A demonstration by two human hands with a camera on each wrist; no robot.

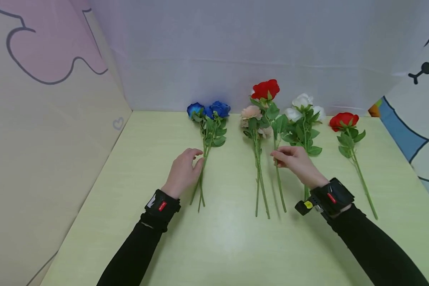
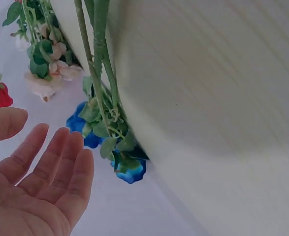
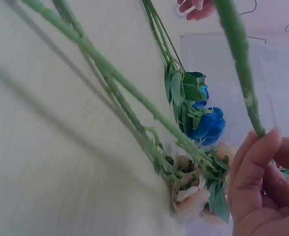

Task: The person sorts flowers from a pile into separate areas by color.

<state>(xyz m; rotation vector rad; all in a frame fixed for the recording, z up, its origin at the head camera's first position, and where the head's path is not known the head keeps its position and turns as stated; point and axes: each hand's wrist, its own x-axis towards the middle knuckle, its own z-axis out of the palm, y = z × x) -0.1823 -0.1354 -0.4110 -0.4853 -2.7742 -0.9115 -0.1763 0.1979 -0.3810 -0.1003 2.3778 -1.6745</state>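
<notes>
My right hand [image 1: 294,163] pinches the green stem of a red rose [image 1: 265,89] between thumb and fingers, its bloom pointing to the back wall. In the right wrist view that stem [image 3: 239,56] rises from the fingertips. My left hand [image 1: 184,169] is beside the stems of the blue roses [image 1: 219,109], fingers loosely bent around nothing. The left wrist view shows the palm [image 2: 31,211] turned up, apart from the blue blooms [image 2: 131,173]. Just left of the held rose lies a bunch of pale pink flowers [image 1: 251,113].
White roses [image 1: 302,101] with leafy stems lie behind my right hand, their stems partly hidden by it. Another red rose [image 1: 344,121] lies farther right on the pale table [image 1: 228,254]. A white cloth [image 1: 236,47] hangs along the back edge, with printed panels at both sides.
</notes>
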